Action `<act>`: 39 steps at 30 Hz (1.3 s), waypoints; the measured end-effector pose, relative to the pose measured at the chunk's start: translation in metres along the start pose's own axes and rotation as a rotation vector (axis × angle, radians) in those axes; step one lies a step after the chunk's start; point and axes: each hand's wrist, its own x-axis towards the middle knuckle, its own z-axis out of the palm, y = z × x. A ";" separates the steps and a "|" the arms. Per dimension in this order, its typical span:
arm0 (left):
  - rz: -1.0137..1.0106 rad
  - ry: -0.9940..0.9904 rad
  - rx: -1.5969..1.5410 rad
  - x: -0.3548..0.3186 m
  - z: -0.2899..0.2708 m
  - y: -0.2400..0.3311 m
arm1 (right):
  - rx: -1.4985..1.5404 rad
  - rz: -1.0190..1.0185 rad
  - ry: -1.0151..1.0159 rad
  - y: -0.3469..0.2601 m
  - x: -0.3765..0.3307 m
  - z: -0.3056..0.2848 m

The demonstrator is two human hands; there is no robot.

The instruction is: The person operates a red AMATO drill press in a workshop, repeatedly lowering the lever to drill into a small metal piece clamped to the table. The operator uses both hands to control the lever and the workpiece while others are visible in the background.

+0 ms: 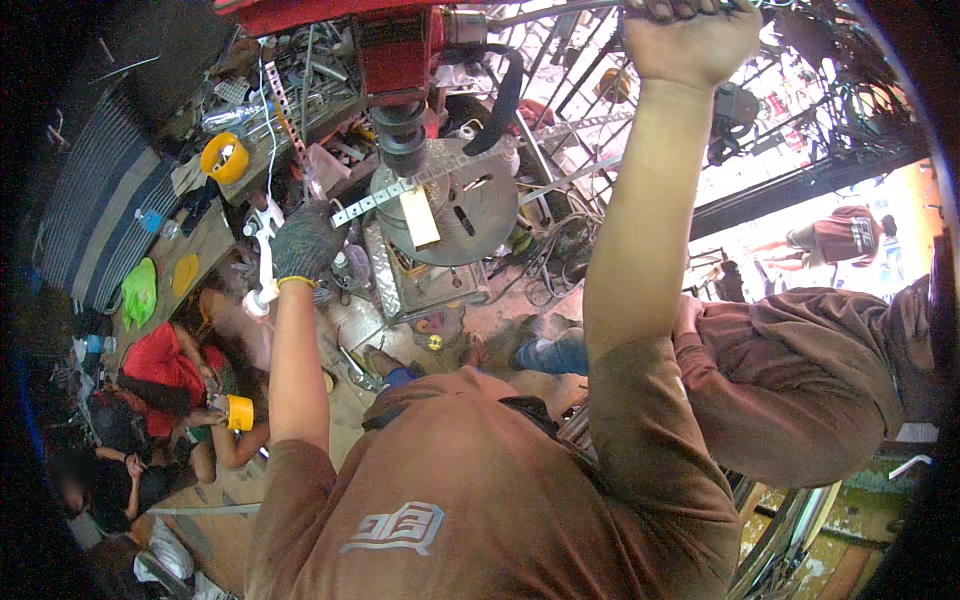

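A red drill press (395, 55) stands in front of me, its chuck (402, 140) pointing down at a round slotted metal table (485, 205). Across that table lies a flat metal strip (372, 201) with a row of holes, passing just under the chuck. My left hand (308, 242), in a dark grey knit glove, grips the strip's left end. A pale rectangular block (420, 218) rests on the table against the strip. High at the right, my bare right hand (692, 42) is closed round the press's feed lever (560, 10); its fingertips are partly cut off by the frame.
A cluttered bench holds a yellow tub (224, 158) and metal scraps. A white clamp-like bar (263, 255) stands beside my left hand. One person in brown (800, 375) is close on my right; another in red (165, 380) sits lower left. Cables (555, 265) coil behind the table.
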 end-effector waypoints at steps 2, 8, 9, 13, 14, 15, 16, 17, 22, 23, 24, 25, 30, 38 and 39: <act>0.015 0.041 -0.017 -0.004 0.007 -0.004 | 0.010 0.017 0.009 0.000 0.003 -0.007; 0.104 0.124 -0.040 0.012 0.034 -0.030 | 0.066 -0.071 0.044 0.015 0.007 -0.012; 0.119 0.141 0.000 0.014 0.038 -0.031 | -0.112 -0.116 -0.108 0.012 0.009 -0.013; 0.255 0.308 -0.015 0.017 0.043 -0.034 | 0.117 0.044 0.192 0.013 0.004 -0.006; 0.317 0.371 0.002 0.015 0.043 -0.036 | 0.089 0.045 0.146 0.011 0.002 -0.005; 0.302 0.263 -0.142 0.018 0.043 -0.036 | 0.063 0.042 0.174 0.009 0.002 -0.004; 0.325 0.263 -0.078 0.020 0.043 -0.036 | 0.047 0.042 0.215 0.007 0.002 -0.003; 0.342 0.285 -0.007 0.020 0.042 -0.039 | 0.050 0.087 0.236 0.008 0.002 -0.002; 0.357 0.274 0.009 0.023 0.041 -0.045 | 0.052 0.078 0.149 0.006 0.000 -0.001; 0.373 0.263 0.012 0.025 0.039 -0.044 | 0.042 0.077 0.131 0.005 0.001 -0.001; 0.391 0.252 0.022 0.025 0.038 -0.045 | 0.064 0.066 0.161 0.005 0.000 -0.001; 0.371 0.218 0.002 0.025 0.036 -0.044 | 0.085 0.065 0.161 0.004 0.000 0.000; 0.311 0.118 0.107 0.027 0.033 -0.041 | 0.208 0.128 0.463 0.009 0.003 0.001; 0.170 -0.085 0.053 0.014 0.014 -0.028 | -0.469 -0.104 0.222 0.005 -0.002 -0.001; 0.178 -0.101 -0.014 0.006 0.010 -0.028 | -0.098 0.068 0.322 -0.001 0.000 0.004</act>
